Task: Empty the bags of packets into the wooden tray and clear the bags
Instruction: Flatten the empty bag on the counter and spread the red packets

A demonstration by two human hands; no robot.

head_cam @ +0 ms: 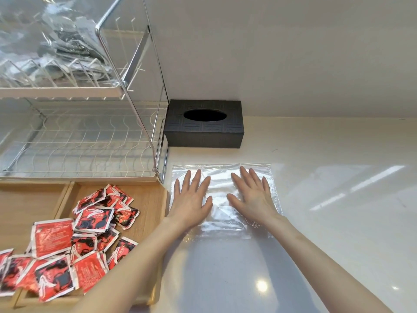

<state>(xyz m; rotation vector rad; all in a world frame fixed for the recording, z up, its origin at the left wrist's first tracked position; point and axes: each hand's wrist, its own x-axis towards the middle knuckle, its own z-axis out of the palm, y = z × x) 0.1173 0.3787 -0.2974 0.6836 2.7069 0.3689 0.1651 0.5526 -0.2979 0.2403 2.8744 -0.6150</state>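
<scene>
Two hands flat on clear bag (225, 199), bag empty, lying on white counter (327, 233) at 3 o'clock of wooden tray (149, 199). Red packets (74, 240) heaped in tray.

Risk, judged: thin film slides on glossy counter under palm pressure; trapped air may spring creases back; left forearm crosses tray corner, could sweep packets out.

Pose: left hand (191, 197) and right hand (252, 195) palms down, fingers straight, spread toward 12 o'clock, pressing, gripping nothing. Black tissue box (204, 132) at 12 o'clock of bag.
</scene>
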